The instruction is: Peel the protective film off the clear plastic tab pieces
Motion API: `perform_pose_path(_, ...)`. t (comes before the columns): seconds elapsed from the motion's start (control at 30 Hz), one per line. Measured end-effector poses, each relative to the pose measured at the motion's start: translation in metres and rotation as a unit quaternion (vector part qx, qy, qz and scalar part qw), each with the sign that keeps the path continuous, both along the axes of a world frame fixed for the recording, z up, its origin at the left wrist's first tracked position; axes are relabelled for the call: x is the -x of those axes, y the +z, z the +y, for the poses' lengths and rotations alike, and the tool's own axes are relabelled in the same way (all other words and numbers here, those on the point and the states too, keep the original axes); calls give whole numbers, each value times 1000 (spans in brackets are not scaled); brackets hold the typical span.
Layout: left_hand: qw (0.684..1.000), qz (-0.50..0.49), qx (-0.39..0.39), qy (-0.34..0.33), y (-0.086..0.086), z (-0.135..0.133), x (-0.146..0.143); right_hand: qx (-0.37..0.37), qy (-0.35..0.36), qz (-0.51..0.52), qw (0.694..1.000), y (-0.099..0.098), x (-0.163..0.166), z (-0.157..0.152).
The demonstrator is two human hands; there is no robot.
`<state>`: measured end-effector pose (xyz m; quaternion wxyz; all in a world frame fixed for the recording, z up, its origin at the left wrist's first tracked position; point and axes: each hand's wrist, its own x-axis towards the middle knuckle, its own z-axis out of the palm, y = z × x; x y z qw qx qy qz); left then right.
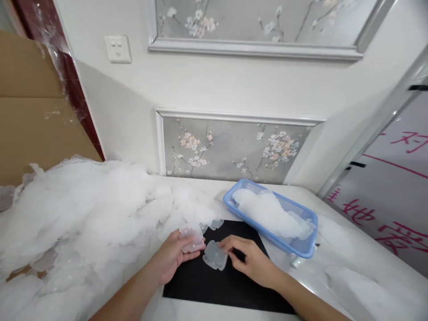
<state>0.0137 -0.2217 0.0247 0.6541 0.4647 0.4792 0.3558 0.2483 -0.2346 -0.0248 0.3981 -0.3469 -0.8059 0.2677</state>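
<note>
My left hand [174, 258] is closed around a small clear plastic piece [191, 238], held at the left edge of a black mat [217, 285]. My right hand [249, 261] pinches a second clear plastic piece [216, 255] just above the mat, close to the first. The two pieces sit a few centimetres apart. A large heap of the same translucent plastic pieces [83, 214] spreads over the table on the left, reaching up to my left hand.
A blue plastic basket [302, 249] holding several clear pieces stands at the mat's far right corner. More loose pieces [351, 276] lie on the white table at right. Cardboard [30, 111] leans at far left; a white board with red writing [394, 200] stands at right.
</note>
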Motion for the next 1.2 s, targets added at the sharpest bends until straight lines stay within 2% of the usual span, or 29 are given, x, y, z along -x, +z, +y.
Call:
perform_pose_path(0.17, 992, -98, 77, 6, -7, 0, -2, 124, -38, 112, 985, -5, -20, -4)
perform_pose_path(0.33, 985, -133, 111, -20, -3, 4, -2, 187, -56, 160, 968, -15, -20, 1)
perform_pose_path(0.43, 982, -143, 120, -34, -1, 4, -4, 187, -62, 161, 967, -17, -20, 0)
perform_pose_path(0.7, 980, -148, 128, -34, 0, 6, -3, 121, -46, 122, 984, -9, -18, -4)
perform_pose_path(0.8, 981, -146, 127, -32, -1, 6, -3, 100, -85, 102, 986, -8, -16, -5)
perform_pose_path(0.87, 980, -146, 129, -33, 0, 6, -4, 112, -121, 127, 978, -7, -15, -6)
perform_pose_path(0.93, 980, -146, 131, -40, 0, 6, -5, 188, -134, 200, 952, -7, -14, -7)
perform_pose_path(1.07, 979, -143, 132, -57, 3, 5, -6, 377, -72, 387, 838, -3, -11, -8)
perform_pose_path(1.13, 980, -137, 130, -63, 5, 4, -6, 419, -40, 446, 790, -1, -11, -8)
perform_pose_path(1.2, 982, -129, 120, -71, 5, 3, -6, 441, -21, 475, 761, 1, -12, -7)
